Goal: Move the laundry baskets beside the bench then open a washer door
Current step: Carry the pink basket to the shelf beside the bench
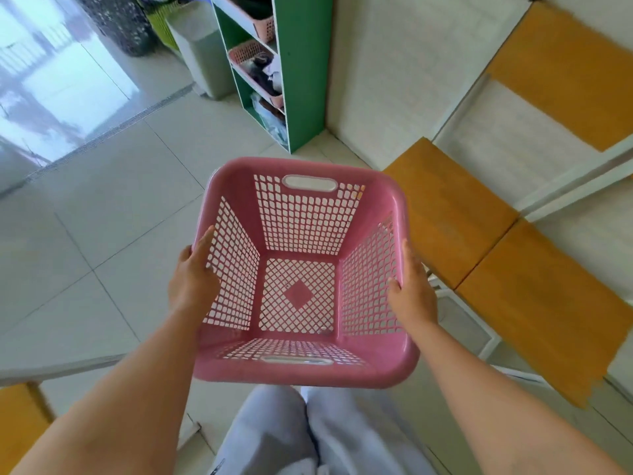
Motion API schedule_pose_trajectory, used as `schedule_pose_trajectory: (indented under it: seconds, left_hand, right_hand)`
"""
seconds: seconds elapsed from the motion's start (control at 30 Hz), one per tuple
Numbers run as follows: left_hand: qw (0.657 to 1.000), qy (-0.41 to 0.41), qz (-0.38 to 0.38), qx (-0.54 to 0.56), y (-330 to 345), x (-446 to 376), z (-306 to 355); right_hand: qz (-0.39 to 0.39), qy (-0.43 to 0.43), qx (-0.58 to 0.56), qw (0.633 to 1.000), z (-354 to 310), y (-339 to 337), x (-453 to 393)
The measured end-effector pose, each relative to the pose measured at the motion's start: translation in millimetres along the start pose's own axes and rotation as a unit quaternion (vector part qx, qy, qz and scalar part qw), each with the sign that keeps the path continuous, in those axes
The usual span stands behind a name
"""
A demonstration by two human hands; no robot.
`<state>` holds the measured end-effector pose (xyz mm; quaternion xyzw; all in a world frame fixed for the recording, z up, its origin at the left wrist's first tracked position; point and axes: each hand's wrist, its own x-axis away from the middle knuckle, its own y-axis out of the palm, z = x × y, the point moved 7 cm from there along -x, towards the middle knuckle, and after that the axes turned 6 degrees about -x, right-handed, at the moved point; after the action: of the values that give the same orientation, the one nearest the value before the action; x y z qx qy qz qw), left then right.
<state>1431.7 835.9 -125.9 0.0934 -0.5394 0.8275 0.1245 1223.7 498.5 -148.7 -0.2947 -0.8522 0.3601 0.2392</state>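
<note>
An empty pink laundry basket (301, 371) with lattice walls and white handle slots hangs in front of me above the tiled floor. My left hand (193, 279) grips its left rim, thumb inside the wall. My right hand (412, 286) grips the right rim the same way. A bench (479, 241) with an orange wooden seat on a white frame runs along the wall just right of the basket. No washer door shows in this view.
A green shelf unit (301, 73) holding smaller pink baskets of clothes stands ahead against the wall. A grey bin (202, 53) and a yellow-green basket (162, 24) sit left of it. Another orange surface (19, 423) is at the lower left. My legs are below the basket.
</note>
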Motion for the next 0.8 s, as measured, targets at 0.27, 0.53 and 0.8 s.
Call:
schedule_pose_trajectory:
  seconds: [0.27, 0.53, 0.8]
  left_hand:
    - [0.999, 0.023, -0.028, -0.004, -26.8, -157.0, 23.3]
    - [0.992, 0.11, -0.063, -0.029, -43.0, -317.0, 85.9]
    - [0.974, 0.193, -0.101, -0.069, -9.3, -433.5, 182.1]
  right_hand:
    - [0.011, 0.033, -0.012, 0.999, -65.7, 47.4, -110.6]
    - [0.089, 0.117, -0.02, 0.989, -117.7, 74.7, -187.2]
    - [0.135, 0.187, -0.027, 0.973, -117.7, 75.7, -264.2]
